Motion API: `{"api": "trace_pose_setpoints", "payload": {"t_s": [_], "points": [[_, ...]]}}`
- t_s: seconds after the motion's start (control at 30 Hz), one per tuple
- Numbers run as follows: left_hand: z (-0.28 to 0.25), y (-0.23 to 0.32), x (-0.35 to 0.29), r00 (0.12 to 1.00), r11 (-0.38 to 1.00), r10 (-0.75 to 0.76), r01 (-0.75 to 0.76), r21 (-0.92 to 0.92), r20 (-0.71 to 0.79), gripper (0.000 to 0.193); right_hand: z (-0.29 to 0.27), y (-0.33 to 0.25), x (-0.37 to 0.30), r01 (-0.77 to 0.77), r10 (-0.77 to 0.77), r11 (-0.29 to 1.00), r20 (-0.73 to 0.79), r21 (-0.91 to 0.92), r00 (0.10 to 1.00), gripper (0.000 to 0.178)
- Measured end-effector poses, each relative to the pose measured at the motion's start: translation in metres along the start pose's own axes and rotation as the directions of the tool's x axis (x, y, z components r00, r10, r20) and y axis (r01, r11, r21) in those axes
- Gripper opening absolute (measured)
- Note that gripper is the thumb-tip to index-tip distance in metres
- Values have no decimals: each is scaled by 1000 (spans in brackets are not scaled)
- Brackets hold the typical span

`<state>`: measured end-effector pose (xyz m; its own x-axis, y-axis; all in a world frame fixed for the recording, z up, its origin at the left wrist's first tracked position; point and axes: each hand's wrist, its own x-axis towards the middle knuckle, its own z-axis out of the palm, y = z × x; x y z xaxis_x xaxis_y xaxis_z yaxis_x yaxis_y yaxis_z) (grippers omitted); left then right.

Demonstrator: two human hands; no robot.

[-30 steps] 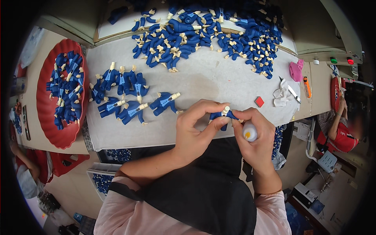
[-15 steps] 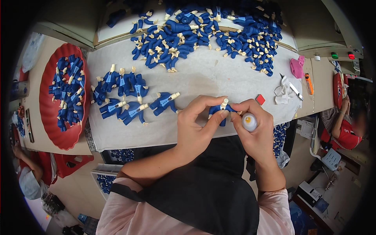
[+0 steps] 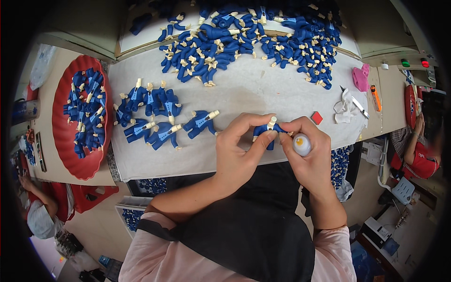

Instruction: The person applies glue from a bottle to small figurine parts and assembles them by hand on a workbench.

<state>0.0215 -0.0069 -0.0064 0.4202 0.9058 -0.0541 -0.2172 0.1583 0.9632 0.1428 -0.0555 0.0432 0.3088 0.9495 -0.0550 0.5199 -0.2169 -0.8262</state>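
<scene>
Between my hands is a small blue doll body (image 3: 259, 131) with a cream neck peg, held upright above the table's near edge. My left hand (image 3: 239, 152) pinches it with thumb and forefinger from the left. My right hand (image 3: 314, 162) has thumb and forefinger closed on its right side, at the arm. Tucked in the curled fingers of that same hand is a small whitish bottle (image 3: 302, 144) with a yellow spot at its end. Fingers hide much of the body. To the left lie several doll bodies with arms, one of them (image 3: 201, 123) nearest my left hand.
A red scalloped tray (image 3: 60, 131) holding doll bodies stands at the left. Heaped blue arms (image 3: 192, 56) cover the far side. Rightward lie a red block (image 3: 317, 118), white tissue (image 3: 343, 110), a blade (image 3: 361, 109), an orange cutter (image 3: 375, 97) and pink cloth (image 3: 361, 77).
The whole view has shifted slightly to the right. Both hands keep their hold on the doll body, with only slight finger movement, and the bottle stays in my right hand.
</scene>
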Motion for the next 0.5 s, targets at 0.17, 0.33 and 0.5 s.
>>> {"api": "trace_pose_setpoints", "payload": {"t_s": [0.17, 0.33, 0.5], "points": [[0, -1, 0, 1000, 1000, 15, -15, 10, -4, 18, 0, 1, 0, 8, -8, 1000, 8, -9, 1000, 16], [-1, 0, 1, 999, 1000, -13, 14, -17, 43, 21, -3, 5, 0, -11, 11, 1000, 5, 26, 1000, 16], [-5, 1, 1, 993, 996, 40, -48, 74, 112, 21, -2, 9, -4, -61, 64, 990, -17, 127, 998, 15]]}}
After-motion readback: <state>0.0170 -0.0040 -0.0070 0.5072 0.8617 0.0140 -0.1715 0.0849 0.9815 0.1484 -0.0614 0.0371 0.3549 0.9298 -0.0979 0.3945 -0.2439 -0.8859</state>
